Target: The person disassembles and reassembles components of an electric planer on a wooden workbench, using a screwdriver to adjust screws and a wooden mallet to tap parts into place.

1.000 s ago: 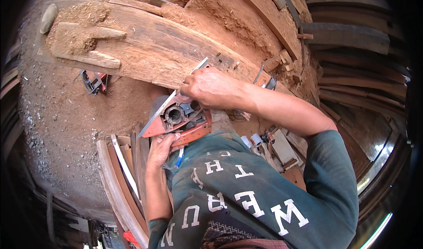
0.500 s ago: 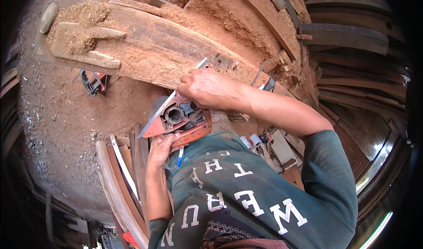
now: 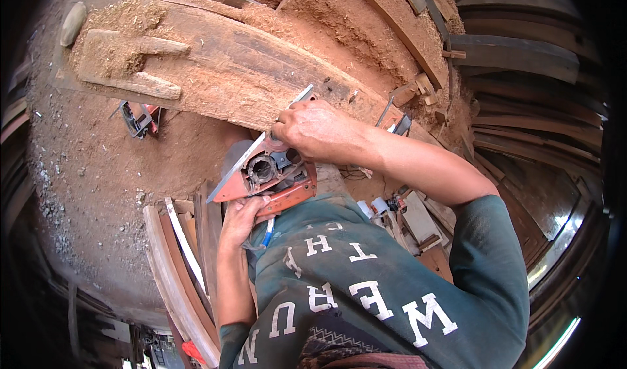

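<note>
We find the left hand (image 3: 240, 220) with its fingers curled around the lower orange edge of an orange power tool (image 3: 225, 187). The right hand (image 3: 320, 130) has its fingers bent closed over the tool's upper end; their tips are turned away, and we cannot tell which part they pinch. The tool is held tilted before the person's body, between the body and the near edge of the surface; its flat metal plate (image 3: 245, 162) faces up and left, and a round cavity in its side lies exposed. Just below the left hand we record a slim blue-and-white item (image 3: 268, 233) (its kind is unclear to us) against the dark green shirt (image 3: 353, 232).

The surface (image 3: 248, 75) is a long, worn, heavy wooden plank. On its left end we note two wooden prongs (image 3: 164, 46), a pile of shavings (image 3: 130, 17) and an oval grey object (image 3: 73, 24).

On the bare ground (image 3: 91, 173), apart from the surface, lies a second red-and-grey tool (image 3: 138, 119). Beyond the surface, reddish sawdust (image 3: 326, 29) is heaped thickly. Lengths of board (image 3: 171, 271) stand at lower left, and dark timbers (image 3: 516, 52) are stacked along the right of the room. Light enters at lower right; the outer margins are too dark for us to assess.
</note>
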`<action>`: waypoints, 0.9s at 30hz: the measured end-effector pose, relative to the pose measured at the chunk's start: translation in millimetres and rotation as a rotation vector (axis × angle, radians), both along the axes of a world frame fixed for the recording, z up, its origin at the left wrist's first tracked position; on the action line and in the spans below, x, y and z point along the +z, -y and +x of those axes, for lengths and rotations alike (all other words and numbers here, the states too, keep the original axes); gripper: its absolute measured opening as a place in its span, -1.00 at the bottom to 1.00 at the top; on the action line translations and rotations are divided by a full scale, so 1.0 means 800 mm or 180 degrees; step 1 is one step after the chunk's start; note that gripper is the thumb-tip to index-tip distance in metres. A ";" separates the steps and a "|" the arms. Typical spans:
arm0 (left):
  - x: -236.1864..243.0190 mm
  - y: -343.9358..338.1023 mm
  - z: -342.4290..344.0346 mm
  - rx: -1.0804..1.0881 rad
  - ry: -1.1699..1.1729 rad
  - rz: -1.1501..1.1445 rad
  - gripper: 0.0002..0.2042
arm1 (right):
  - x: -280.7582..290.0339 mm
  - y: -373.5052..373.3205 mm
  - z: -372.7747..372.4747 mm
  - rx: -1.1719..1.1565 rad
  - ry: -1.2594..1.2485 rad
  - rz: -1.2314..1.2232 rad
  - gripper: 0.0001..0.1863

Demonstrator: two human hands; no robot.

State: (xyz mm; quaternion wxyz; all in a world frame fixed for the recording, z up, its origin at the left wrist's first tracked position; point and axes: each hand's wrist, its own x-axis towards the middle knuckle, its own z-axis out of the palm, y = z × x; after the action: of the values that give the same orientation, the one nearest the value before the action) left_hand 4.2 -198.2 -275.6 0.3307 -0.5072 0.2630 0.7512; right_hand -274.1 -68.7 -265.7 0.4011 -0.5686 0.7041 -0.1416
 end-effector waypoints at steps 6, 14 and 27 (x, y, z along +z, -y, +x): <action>0.002 0.003 -0.007 -0.0005 -0.0078 -0.0012 -0.65 | 0.001 0.011 -0.003 -0.0053 -0.0038 -0.0146 -0.83; -0.001 -0.001 -0.001 0.0027 -0.0078 -0.0003 -0.66 | 0.000 0.012 0.003 -0.0126 0.0190 -0.0006 -0.83; 0.003 0.003 -0.006 0.0047 -0.0097 0.0040 -0.59 | 0.020 0.001 -0.017 -0.1031 0.0068 0.0070 -0.87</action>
State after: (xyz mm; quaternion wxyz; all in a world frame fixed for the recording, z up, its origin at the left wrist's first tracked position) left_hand -0.6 -200.8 -273.5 0.3243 -0.4955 0.2594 0.7629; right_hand -287.4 -69.5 -249.7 0.3867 -0.4416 0.7838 -0.2027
